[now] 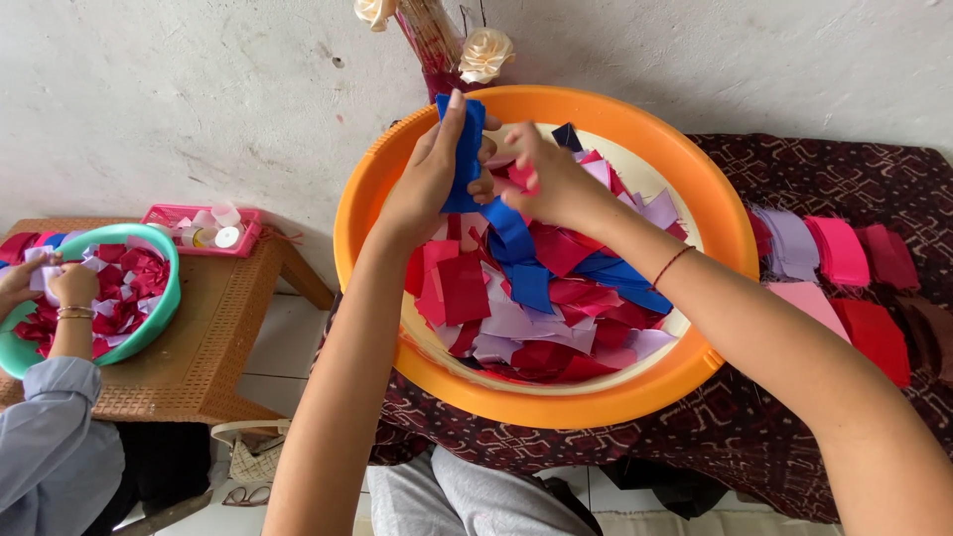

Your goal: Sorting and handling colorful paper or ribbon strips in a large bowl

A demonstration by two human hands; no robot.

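Between the fingers of both hands, above the far side of the orange basin [377, 213], a small stack of blue squares [464, 149] stands on edge. The left hand [429, 179] is clenched around the stack, thumb on one face and fingers [452, 111] on the other. The right hand [546, 179] pinches what looks like a pink piece [518, 176] just beside the stack; whether its fingers also touch the blue, I cannot tell. Below the fingers more blue pieces [521, 253] trail down into the heap of scraps [541, 308], red, pink, lilac and blue, which fills the basin.

Risks, as I judge them. The stack is held only by a squeeze on thin, slick fabric; if the left thumb eases, the squares could fan out and drop back into the heap, where they would mix with the other colours. The blue pieces hanging under the fingers seem to drape rather than be held, so a lift could drag them along and let them fall outside the rim. The basin sits on a bench [814, 407] under a patterned cloth, near its front edge; a lean on the near rim might tip it. Right of the fingers, sorted piles [844, 258] lie on the cloth, and the right forearm passes close enough to brush them askew.

Far left of the fingers, another person's hands [60, 283] work in a green bowl [164, 298] on a low table [213, 337].
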